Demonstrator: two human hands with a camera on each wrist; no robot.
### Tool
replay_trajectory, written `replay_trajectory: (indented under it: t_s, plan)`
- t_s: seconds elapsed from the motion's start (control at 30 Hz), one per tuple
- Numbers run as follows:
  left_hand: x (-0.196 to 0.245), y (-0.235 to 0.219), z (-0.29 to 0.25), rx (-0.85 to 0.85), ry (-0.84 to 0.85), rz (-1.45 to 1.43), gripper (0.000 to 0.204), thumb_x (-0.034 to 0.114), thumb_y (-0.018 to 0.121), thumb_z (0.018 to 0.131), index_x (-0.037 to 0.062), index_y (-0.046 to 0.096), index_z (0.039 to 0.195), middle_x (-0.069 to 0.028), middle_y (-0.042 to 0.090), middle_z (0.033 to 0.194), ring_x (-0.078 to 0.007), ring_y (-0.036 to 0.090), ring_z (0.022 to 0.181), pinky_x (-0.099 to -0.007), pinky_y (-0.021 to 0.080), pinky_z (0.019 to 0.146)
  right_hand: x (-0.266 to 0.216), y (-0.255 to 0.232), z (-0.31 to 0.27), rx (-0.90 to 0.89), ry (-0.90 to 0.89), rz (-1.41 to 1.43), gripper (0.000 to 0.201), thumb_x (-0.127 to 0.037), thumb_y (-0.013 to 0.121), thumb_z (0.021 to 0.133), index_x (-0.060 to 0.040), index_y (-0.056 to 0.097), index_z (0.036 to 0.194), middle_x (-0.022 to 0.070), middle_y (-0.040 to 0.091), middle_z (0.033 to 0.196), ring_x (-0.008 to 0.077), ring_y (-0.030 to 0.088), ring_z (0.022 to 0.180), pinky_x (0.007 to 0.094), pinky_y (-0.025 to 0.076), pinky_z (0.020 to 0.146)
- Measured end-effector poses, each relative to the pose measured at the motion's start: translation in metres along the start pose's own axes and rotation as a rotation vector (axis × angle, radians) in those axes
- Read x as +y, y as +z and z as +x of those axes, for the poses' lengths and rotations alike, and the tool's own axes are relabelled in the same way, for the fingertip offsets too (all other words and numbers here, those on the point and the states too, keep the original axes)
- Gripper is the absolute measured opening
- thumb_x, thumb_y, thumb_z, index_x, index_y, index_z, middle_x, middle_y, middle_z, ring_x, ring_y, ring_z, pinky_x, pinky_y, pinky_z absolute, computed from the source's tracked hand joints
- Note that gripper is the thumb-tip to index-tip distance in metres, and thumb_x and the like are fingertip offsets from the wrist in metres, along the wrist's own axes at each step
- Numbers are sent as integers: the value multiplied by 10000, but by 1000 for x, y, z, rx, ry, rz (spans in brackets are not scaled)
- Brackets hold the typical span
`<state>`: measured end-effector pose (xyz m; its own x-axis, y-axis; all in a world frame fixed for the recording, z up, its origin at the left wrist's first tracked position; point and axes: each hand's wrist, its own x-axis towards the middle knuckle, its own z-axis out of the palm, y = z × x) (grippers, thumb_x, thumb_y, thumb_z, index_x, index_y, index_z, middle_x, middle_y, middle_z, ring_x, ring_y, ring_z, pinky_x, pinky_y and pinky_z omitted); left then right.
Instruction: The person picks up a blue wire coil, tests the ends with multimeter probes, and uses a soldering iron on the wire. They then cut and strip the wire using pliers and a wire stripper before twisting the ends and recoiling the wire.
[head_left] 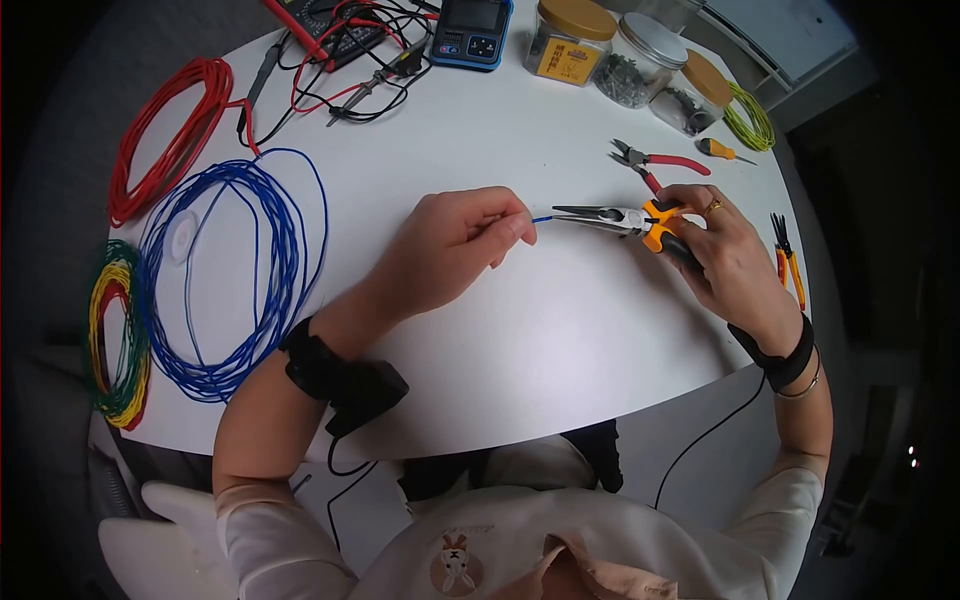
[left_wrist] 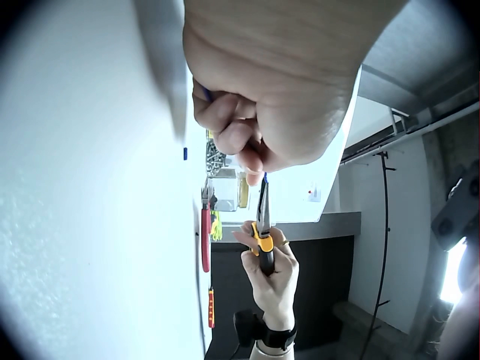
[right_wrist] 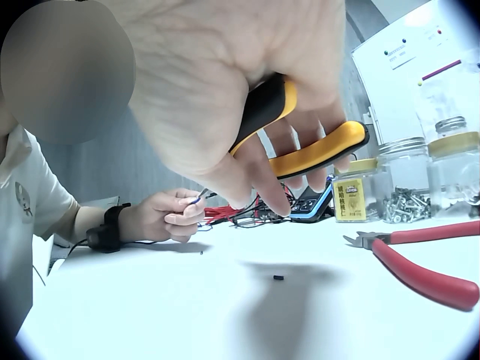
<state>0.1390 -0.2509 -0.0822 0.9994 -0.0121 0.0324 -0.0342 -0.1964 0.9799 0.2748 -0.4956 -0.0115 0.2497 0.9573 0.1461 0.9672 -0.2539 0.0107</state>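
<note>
Between its thumb and fingers my left hand [head_left: 455, 245] pinches a short blue wire [head_left: 542, 219], whose end sticks out to the right. My right hand [head_left: 728, 255] grips needle-nose pliers [head_left: 655, 228] by their yellow-and-black handles. The handles stand apart in the right wrist view, with fingers around them. The long tips of the pliers point left and meet the blue wire's end in the head view. Most of the wire is hidden inside my left fist. A tiny dark offcut [right_wrist: 278, 277] lies on the white table [right_wrist: 187, 300] below the right hand.
Red-handled cutters [head_left: 680, 162] lie beyond the right hand, near a small screwdriver [head_left: 716, 149]. Yellow-and-red-handled pliers [head_left: 790, 268] rest at the right edge. Coils of blue wire [head_left: 155, 270] and red wire [head_left: 210, 100] occupy the left. Jars [head_left: 566, 60] and a blue tester [head_left: 470, 48] stand behind.
</note>
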Motion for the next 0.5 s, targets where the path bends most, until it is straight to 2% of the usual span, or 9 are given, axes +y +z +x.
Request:
replay_trajectory:
  t_s: [0.17, 0.5]
  plan:
    - [3, -1, -1, -9, 2, 15, 210, 161, 459, 920, 15, 597, 855, 56, 398, 575, -29, 330, 537, -190, 273, 515, 1, -2, 0, 3, -20, 9, 158, -4, 678, 684, 57, 625, 820, 127, 551, 1098, 267, 542, 959, 344, 464, 841]
    - [1, 0, -1, -27, -19, 22, 194, 160, 478, 917, 25, 599, 847, 72, 390, 577, -19, 312, 523, -183, 258, 495, 0, -1, -1, 13, -50, -9, 155, 12, 682, 658, 39, 626, 800, 111, 557, 1050, 257, 547, 931, 339, 469, 813]
